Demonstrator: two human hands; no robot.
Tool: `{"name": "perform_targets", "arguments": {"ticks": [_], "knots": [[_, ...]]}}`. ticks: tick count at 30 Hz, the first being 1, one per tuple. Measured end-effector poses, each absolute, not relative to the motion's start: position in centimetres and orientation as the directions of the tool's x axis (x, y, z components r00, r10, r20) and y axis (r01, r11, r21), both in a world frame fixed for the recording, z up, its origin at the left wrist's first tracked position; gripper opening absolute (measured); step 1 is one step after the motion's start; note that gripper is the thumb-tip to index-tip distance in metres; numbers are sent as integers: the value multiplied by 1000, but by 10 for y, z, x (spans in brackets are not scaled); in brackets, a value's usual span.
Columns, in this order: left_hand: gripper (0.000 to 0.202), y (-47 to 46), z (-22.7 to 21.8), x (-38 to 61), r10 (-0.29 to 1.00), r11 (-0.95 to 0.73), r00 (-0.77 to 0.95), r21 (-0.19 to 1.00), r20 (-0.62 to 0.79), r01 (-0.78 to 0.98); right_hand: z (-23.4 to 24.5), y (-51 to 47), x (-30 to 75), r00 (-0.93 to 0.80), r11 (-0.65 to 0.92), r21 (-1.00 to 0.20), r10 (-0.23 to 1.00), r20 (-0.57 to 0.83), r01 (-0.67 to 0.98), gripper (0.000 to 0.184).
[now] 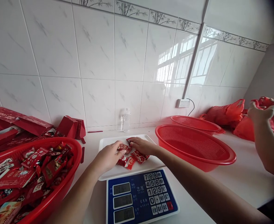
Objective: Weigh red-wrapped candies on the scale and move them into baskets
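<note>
Two hands on the red packets over a scale's white tray

The left hand [110,155] curves with thumb and fingers parted at a small shiny red patterned packet [125,147]; whether they pinch it cannot be told. The right hand [141,146] reaches in palm down, fingers bent over the packets' far side; its grip is hidden too. Nearer the scale's keys, a red packet with white and orange print [129,163] and a red-and-white patterned packet [140,156] lie on the shallow white plastic tray [104,144].

The step in hand appears to be gathering or arranging these packets on the tray. The next move seems to call for a light hold on the slick wrappers, keeping them together and within the rim.

In front stands the scale's blue keypad panel [140,189], its three grey displays too faint to read. To the left on the white table [92,202] is a red plastic basket heaped with wrapped packets [77,158]; to the right, a deep red perforated oval basket [193,140]. A clear plastic bottle [126,121] stands by the wall. At far right, a co-worker's hands [262,110] hold something red near red plastic bags [223,112].
</note>
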State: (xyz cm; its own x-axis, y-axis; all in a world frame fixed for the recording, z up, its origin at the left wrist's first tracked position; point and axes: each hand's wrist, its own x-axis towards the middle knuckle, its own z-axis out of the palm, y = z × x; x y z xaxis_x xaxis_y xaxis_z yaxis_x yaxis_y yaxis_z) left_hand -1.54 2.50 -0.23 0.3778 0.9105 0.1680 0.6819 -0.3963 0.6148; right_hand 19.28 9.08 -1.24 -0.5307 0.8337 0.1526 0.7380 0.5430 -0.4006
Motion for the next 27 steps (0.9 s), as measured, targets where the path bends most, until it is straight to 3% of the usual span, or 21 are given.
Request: {"name": "perform_targets", "arguments": {"ticks": [6,14,21,27], "knots": [[32,22,3,-20,902,-418,393,594,180,688,7,77,197,-523,484,-461,851,50,744,43],[53,19,7,-24,861,-464,498,557,102,688,8,37,225,-495,443,-382,867,-46,811,67],[58,18,5,-25,885,-433,457,523,90,734,-2,23,219,-482,484,-355,870,100,800,38],[42,15,8,-22,903,-400,426,486,63,777,4,33,242,-302,373,-266,914,271,889,36]]}}
